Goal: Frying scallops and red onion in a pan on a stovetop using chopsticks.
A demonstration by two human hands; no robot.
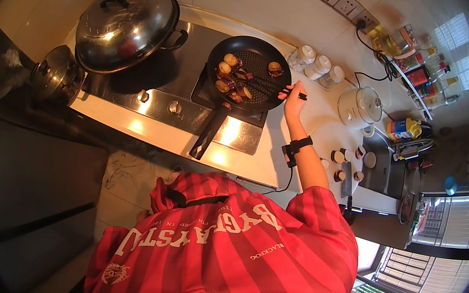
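My right hand is closed around a pair of black chopsticks, whose tips reach among the food in a black frying pan. Browned, purple-skinned vegetable pieces, which look like eggplant, are grouped on the pan's left side. One separate round lies near its right wall. The pan sits on the right burner of a gas stove, its black handle pointing towards me. A black strap with a small corded device circles my right wrist. My left hand is out of view.
A large lidded wok occupies the left burner, beside a smaller lidded pot. Right of the pan stand seasoning jars and a white electric pot. A knife lies among several cut rounds near the sink.
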